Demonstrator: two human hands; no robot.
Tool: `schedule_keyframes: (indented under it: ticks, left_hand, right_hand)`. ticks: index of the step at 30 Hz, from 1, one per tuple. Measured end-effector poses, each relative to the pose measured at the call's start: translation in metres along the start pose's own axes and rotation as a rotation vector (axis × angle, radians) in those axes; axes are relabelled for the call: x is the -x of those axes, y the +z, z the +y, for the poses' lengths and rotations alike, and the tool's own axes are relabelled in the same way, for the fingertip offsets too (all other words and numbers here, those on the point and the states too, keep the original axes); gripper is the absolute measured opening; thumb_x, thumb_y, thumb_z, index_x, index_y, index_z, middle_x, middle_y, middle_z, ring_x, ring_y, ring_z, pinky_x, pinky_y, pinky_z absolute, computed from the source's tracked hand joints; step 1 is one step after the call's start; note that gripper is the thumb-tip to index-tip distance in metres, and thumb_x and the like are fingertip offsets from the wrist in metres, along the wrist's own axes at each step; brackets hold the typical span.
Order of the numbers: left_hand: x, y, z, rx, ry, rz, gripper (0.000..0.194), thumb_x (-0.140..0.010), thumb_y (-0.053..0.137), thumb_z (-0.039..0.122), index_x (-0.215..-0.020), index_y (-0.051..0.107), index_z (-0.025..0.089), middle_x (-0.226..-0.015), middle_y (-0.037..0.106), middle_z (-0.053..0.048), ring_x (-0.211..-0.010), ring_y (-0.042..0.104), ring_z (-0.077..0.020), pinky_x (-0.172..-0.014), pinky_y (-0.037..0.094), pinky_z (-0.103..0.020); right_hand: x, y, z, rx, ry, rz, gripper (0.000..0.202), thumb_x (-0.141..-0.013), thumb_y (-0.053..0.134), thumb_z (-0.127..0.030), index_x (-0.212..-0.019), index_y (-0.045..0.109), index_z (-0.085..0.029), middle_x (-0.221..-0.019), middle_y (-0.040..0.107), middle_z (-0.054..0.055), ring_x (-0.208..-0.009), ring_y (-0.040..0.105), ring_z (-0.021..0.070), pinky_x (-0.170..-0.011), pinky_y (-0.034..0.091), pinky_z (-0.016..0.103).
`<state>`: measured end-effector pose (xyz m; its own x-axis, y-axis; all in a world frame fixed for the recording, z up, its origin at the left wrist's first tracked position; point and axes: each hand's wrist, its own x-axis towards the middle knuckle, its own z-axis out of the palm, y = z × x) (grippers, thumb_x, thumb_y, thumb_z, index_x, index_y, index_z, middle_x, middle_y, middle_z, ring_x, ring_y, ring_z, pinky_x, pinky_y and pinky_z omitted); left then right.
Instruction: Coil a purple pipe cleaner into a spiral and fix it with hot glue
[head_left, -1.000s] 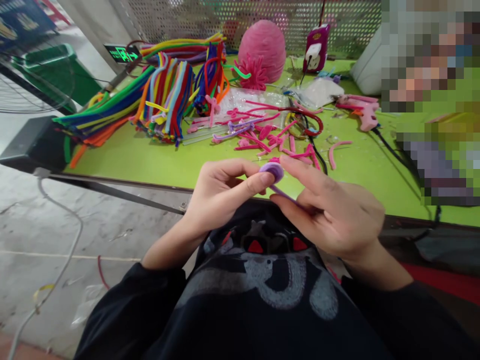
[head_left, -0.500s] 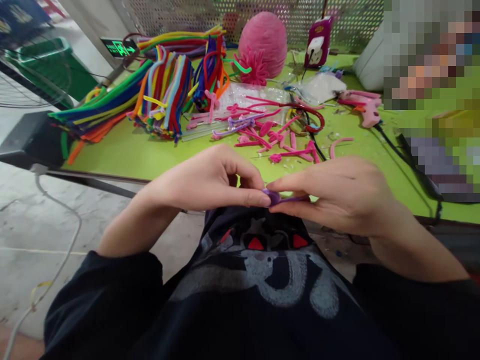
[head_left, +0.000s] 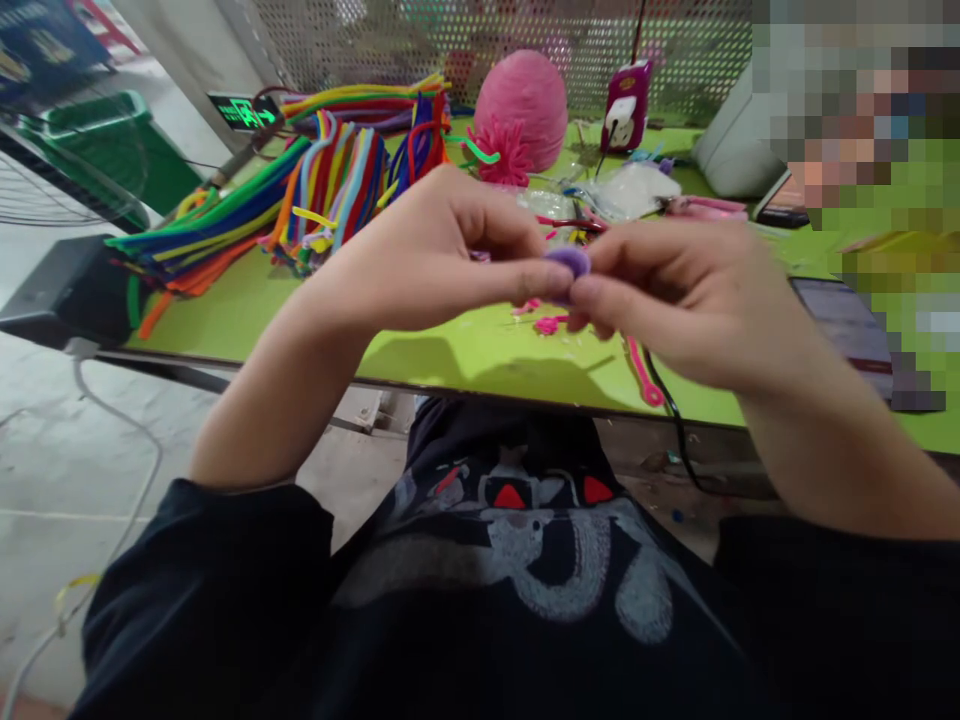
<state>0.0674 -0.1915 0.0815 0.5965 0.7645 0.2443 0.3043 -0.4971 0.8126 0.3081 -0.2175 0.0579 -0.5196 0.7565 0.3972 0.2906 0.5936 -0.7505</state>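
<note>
With thumbs and fingers pinched, left hand (head_left: 409,265) and right hand (head_left: 697,300) grip a purple chenille coil (head_left: 574,262), partly hiding pink chenille scraps (head_left: 550,326) beneath.

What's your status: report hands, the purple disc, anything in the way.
Left hand and right hand both pinching purple disc. Disc held above green table. No obstruction seen; small pink piece on table nearby.

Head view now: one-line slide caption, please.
Over a green table with bundled colourful stems, the left hand and right hand hold a small purple piece.
</note>
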Motion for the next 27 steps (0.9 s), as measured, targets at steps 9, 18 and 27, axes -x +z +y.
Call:
schedule_keyframes:
  ticks: [9, 18, 27]
  left_hand:
    - [-0.093, -0.006, -0.043, 0.002, 0.099, 0.127, 0.039, -0.092, 0.085, 0.052, -0.084, 0.081, 0.014, -0.068, 0.061, 0.001, -0.066, 0.047, -0.0077, -0.065, 0.033, -0.027]
    - [-0.092, 0.013, -0.057, 0.206, 0.041, 0.281, 0.024, -0.067, 0.101, 0.016, -0.076, 0.078, 0.014, -0.068, 0.069, -0.004, -0.067, 0.061, -0.015, -0.062, 0.042, -0.028]
    - [-0.088, 0.024, -0.062, 0.331, 0.055, 0.231, 0.03, -0.085, 0.093, 0.038, -0.074, 0.077, 0.015, -0.064, 0.07, -0.005, -0.048, 0.05, -0.0078, -0.045, 0.033, -0.025]
  right_hand:
    - [-0.059, -0.044, 0.069, 0.177, -0.02, 0.224, 0.022, -0.093, 0.084, -0.029, -0.083, 0.074, -0.013, -0.071, 0.071, 0.001, -0.062, 0.056, 0.0048, -0.056, 0.04, 0.022]
    - [-0.044, -0.041, 0.074, 0.29, -0.068, 0.263, 0.019, -0.093, 0.083, -0.036, -0.087, 0.077, -0.019, -0.073, 0.073, 0.003, -0.064, 0.061, 0.0147, -0.06, 0.046, 0.031]
    - [-0.051, -0.026, 0.091, -0.168, -0.065, 0.339, 0.042, -0.08, 0.093, -0.06, -0.085, 0.071, -0.024, -0.081, 0.076, 0.005, -0.077, 0.073, 0.0217, -0.073, 0.063, 0.039]
